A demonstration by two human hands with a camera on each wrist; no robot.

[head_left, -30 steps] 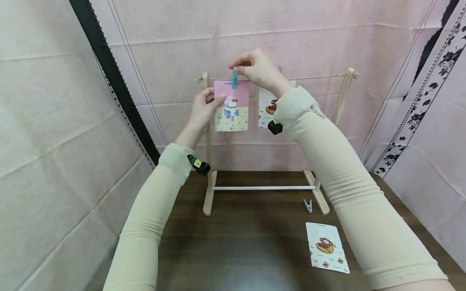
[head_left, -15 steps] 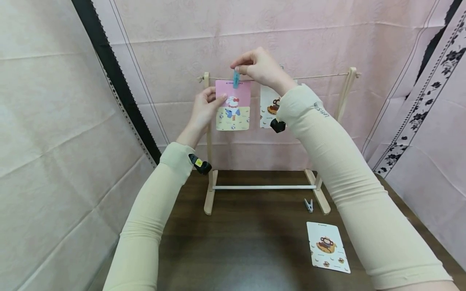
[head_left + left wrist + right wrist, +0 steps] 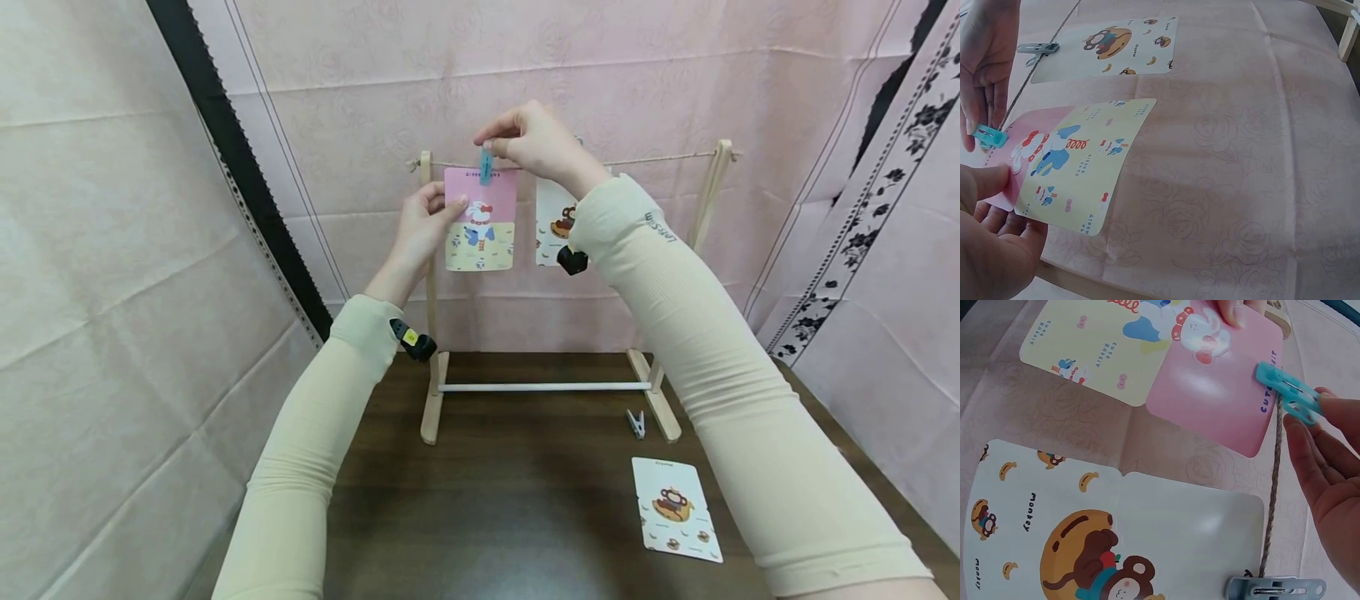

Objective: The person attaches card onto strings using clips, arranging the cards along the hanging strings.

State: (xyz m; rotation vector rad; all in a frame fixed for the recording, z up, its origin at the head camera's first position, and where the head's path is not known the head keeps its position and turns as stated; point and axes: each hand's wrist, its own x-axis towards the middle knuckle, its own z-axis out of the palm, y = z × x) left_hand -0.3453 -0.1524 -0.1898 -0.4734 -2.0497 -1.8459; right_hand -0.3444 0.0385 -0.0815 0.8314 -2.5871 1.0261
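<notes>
A pink and yellow card with a rabbit picture hangs against the cord at the rack's left end. My left hand pinches its left edge, thumb in front and fingers behind. My right hand pinches the handles of a turquoise clothespin between thumb and fingers. That clothespin's nose sits over the card's top edge at the cord. Beside it, a white monkey card hangs from the cord by a grey-blue clothespin; in the head view my right wrist partly covers this card.
The wooden rack stands on a dark brown table, a white bar joining its feet. A grey clothespin lies near the right foot, and another monkey card lies nearer the front. Pale cloth hangs behind and at both sides.
The view has shifted slightly. Both hands keep the same places and grips, on the rabbit card and the turquoise clothespin.
</notes>
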